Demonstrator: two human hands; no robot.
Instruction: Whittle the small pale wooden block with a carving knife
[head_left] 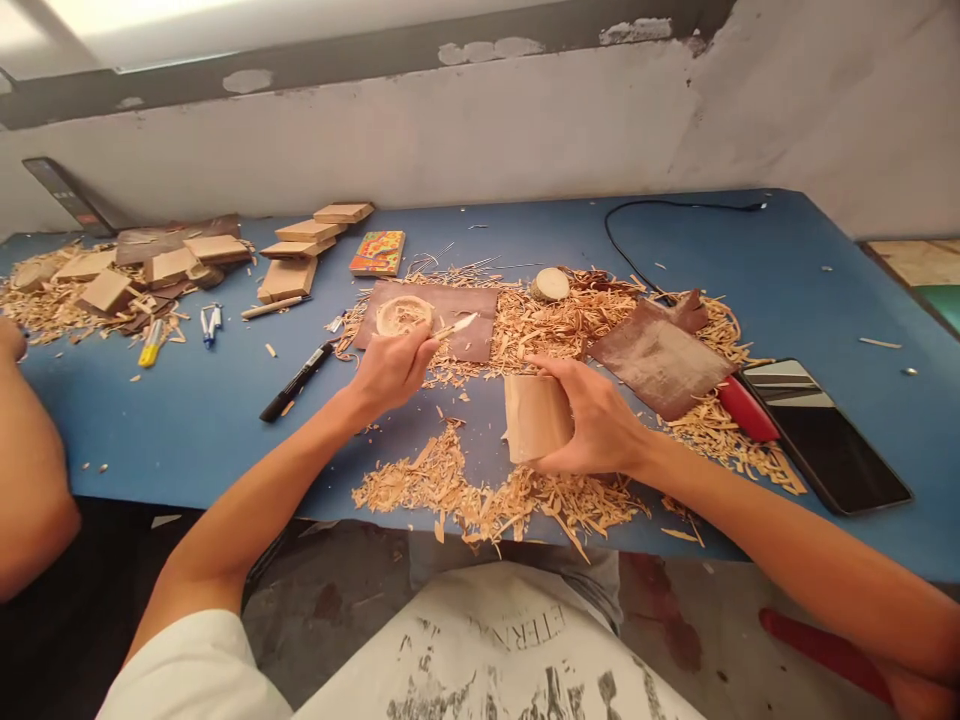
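Right hand [606,415] clamps the wooden block [536,418], left hand [394,368] grips a pale-tipped tool [463,323]; shavings [495,508] at six o'clock suggest carving's begun, seemingly unfinished!

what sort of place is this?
Likely a woodworking or carving bench: wood shavings lie heaped on the blue table, cut wooden blocks are stacked toward the back, and the right hand grips a wooden piece.

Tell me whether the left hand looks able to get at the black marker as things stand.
Probably yes: the left hand is near the black marker, which lies uncovered on the blue table. It holds a small knife, though, so it may need freeing first.
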